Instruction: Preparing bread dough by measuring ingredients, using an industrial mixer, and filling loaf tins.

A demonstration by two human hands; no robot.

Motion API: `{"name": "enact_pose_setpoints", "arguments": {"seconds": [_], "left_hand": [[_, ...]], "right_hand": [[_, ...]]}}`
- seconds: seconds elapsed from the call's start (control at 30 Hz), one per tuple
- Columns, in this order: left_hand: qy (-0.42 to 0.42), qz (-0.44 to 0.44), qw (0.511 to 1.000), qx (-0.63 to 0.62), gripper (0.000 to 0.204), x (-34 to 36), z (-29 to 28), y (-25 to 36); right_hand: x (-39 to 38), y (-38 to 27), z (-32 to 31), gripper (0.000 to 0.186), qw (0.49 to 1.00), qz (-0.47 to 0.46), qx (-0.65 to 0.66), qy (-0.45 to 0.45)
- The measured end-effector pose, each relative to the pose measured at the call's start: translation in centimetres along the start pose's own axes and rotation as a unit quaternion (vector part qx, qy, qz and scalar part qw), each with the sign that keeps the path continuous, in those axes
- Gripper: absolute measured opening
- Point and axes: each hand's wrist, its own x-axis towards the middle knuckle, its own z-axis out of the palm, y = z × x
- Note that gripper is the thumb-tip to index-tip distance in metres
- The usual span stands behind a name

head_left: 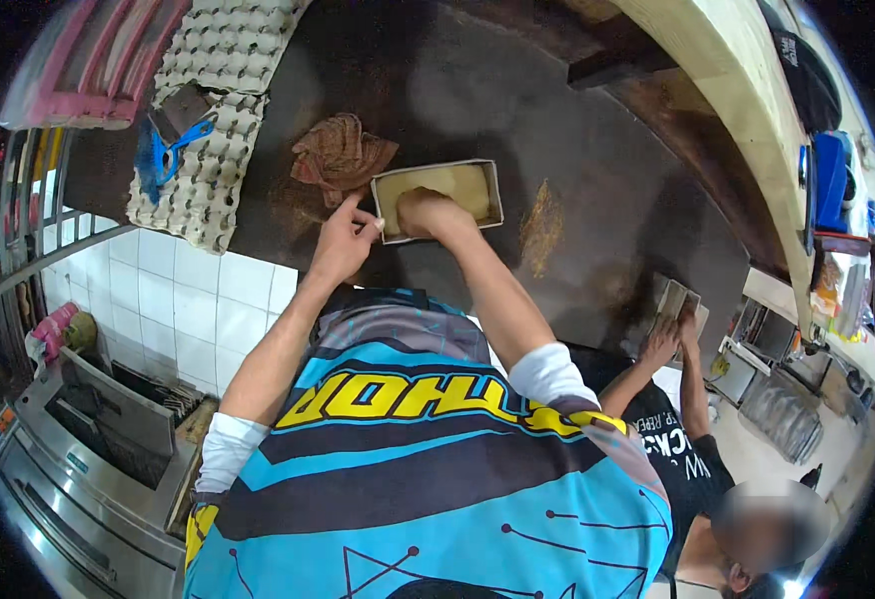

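A rectangular loaf pan (498,190) with pale walls lies on the dark worktop, and smooth pale-yellow dough (469,186) fills its bottom. My left hand (346,240) is at the pan's near left corner, thumb and fingers closed on its edge. A small white bit shows at those fingertips; what it is, I cannot tell. Inside the pan, my right hand (432,214) presses down on the left part of the dough with its fingers curled in. Those fingertips are hidden beneath the hand. A crumpled reddish-brown cloth (343,155) lies just beyond my left hand.
Brown crumbs (541,228) are scattered right of the pan. Cardboard egg trays (203,170) bear a blue-handled brush (172,150) at the left. At the right, a co-worker's hands (673,337) touch another pan (679,299). A steel appliance (78,489) stands lower left.
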Motion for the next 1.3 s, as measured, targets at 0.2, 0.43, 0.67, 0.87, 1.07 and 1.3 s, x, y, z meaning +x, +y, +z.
{"name": "enact_pose_setpoints", "arguments": {"seconds": [0.2,0.43,0.67,0.87,1.07,1.3], "left_hand": [[-0.01,0.017,0.999,-0.045,0.061,0.8,0.1,-1.5],[-0.032,0.004,0.999,-0.02,0.065,0.1,-0.3,-0.2],[0.0,0.021,1.0,-0.017,0.059,0.4,0.0,-0.4],[-0.026,0.03,0.999,-0.01,0.071,0.9,-0.3,-0.6],[0.006,0.024,0.999,-0.023,0.062,-0.5,0.4,-0.4],[0.001,0.02,0.998,-0.055,0.068,0.6,0.0,-0.1]], "right_hand": [[0.0,1.2,0.3,0.03,0.998,0.062,0.021,-0.001],[-2.1,4.0,0.2,0.027,0.999,0.032,-0.025,0.025],[-1.3,6.4,0.7,0.024,0.995,0.069,-0.01,0.077],[-1.8,5.3,-0.9,0.026,0.994,0.05,-0.018,0.096],[1.0,2.5,0.0,0.033,0.994,0.106,-0.026,0.027],[3.5,3.4,1.4,0.033,0.997,0.039,0.024,0.067]]}}
